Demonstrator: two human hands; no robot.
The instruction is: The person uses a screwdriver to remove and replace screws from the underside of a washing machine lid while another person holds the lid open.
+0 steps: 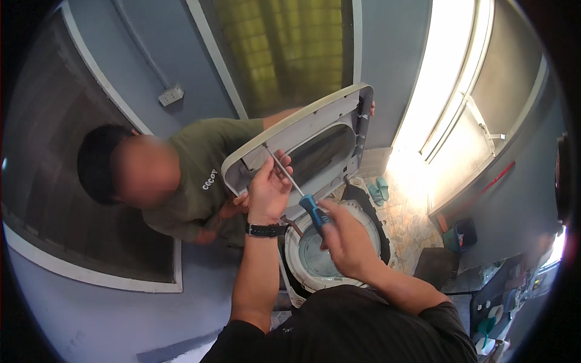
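My right hand (350,242) grips the blue-and-black handle of a long screwdriver (313,212). Its thin metal shaft runs up and left, with the tip against the underside of a raised washing machine top cover (254,158), near that cover's left corner. Around the shaft, close to the tip, curl the fingers of my left hand (270,187). Below the hands stands the washing machine, its top off and its round tub ring (296,260) exposed. Whether a screw sits at the tip is too small to make out.
At the left a co-worker in a green shirt (206,148) holds the cover tilted up with both hands. Teal slippers (379,191) lie on the tiled floor beyond the machine. A bright doorway (436,91) opens at the right. A wall socket (171,95) is behind the co-worker.
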